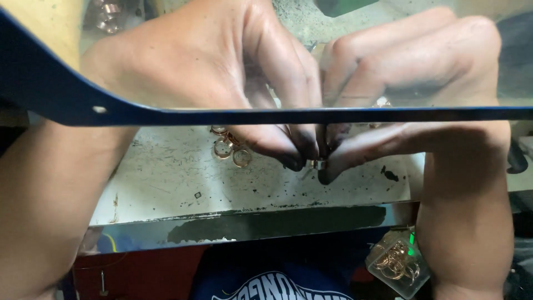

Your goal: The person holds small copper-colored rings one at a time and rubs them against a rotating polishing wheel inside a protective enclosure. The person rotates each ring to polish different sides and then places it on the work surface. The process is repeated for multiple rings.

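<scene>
One small metal ring [318, 164] sits pinched between the fingertips of both hands, held just above the worn, pale surface of the bench [166, 183]. Left hand [222, 72] comes in from the upper left, its darkened thumb and forefinger closed in a narrow grip on the left side of the ring. Right hand [400, 78] meets it from the right, its thumb and forefinger tips likewise closed on the same ring, so that the fingertips of both hands touch. Several loose copper-coloured rings [229, 145] lie on the bench just beside the left thumb. A dark blue bar [311, 115] crosses the view in front of both hands. A small clear bag of rings [397, 262] lies below the bench edge, near the right forearm.
</scene>
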